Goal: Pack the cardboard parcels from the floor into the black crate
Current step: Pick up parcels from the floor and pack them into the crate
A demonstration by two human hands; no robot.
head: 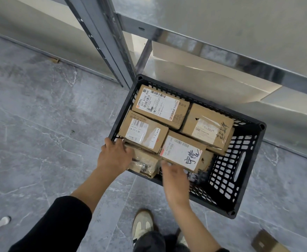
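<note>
Black crate [203,102] sits on the grey floor [31,106] at frame centre, against the metal rack [112,42] at 12 o'clock. Five cardboard parcels visible inside:
- "507 N705" label parcel [160,104], 11 o'clock of the crate
- scuffed-label parcel [207,126], 2 o'clock
- "LB-23" parcel [143,131], 9 o'clock
- handwritten-label parcel [181,151], centre
- taped parcel [143,164], lower down at 7 o'clock

Left grip [115,155]: fingers spread fairly straight, resting on the parcels at the crate's 8 o'clock corner, nothing clasped. Right grip [174,180]: reaching in at 6 o'clock, fingertips blurred at the handwritten-label parcel, can't tell if it's holding. One loose parcel [267,242] on the floor, frame 5 o'clock.
</note>
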